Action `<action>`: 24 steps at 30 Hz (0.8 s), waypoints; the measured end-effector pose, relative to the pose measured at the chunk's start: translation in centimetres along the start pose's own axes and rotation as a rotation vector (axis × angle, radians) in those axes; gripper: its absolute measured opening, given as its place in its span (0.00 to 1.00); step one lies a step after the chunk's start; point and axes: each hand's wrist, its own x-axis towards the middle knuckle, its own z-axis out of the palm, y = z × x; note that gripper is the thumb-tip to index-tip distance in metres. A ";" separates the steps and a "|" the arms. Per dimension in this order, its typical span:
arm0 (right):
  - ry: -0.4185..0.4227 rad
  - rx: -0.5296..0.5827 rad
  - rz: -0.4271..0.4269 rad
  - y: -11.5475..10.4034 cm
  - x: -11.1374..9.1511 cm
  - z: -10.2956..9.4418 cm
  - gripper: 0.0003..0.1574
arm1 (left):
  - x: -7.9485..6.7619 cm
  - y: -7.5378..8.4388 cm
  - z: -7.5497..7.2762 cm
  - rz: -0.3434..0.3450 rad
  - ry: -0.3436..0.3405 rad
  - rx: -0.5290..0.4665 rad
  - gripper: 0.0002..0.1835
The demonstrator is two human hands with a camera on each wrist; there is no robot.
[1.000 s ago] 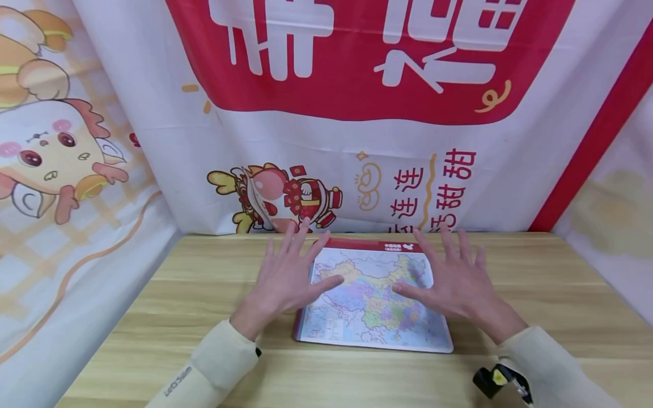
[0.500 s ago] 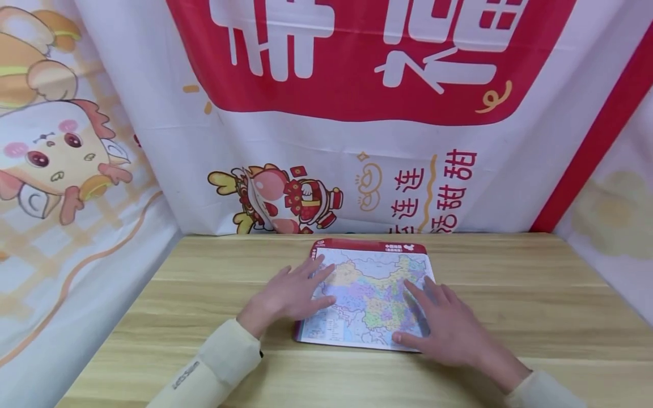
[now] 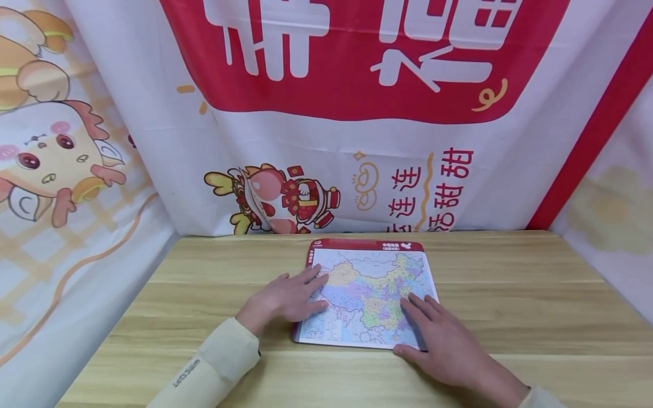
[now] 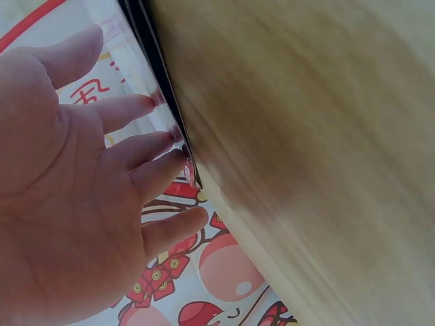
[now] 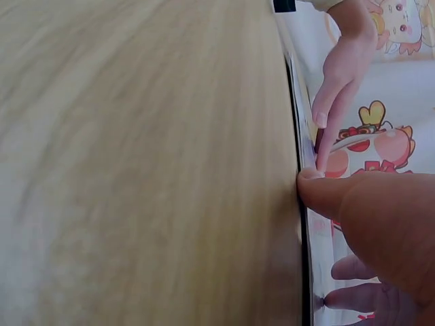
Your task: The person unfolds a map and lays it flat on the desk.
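A flat map board with a red top border and a coloured map lies on the table. My left hand rests on its left side, fingers spread and fairly straight. Over the lower right corner lies my right hand, fingers extended across the map and thumb at the near edge. The left wrist view shows the left fingertips touching the top face beside the board's dark edge. From the right wrist, the right thumb presses at the rim, with the left hand beyond it.
The wooden table extends around the board on all sides. Behind it hangs a white cloth printed with red characters and cartoon figures. A similar cloth covers the left side.
Both hands have come down from hovering over the map's upper half onto its left side and lower right corner. The right hand moved nearest the body. The board has stayed in place.
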 end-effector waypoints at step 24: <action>0.135 -0.085 -0.009 6.1 2.0 -1.7 0.54 | -6.2 2.9 2.6 0.081 0.017 0.106 0.42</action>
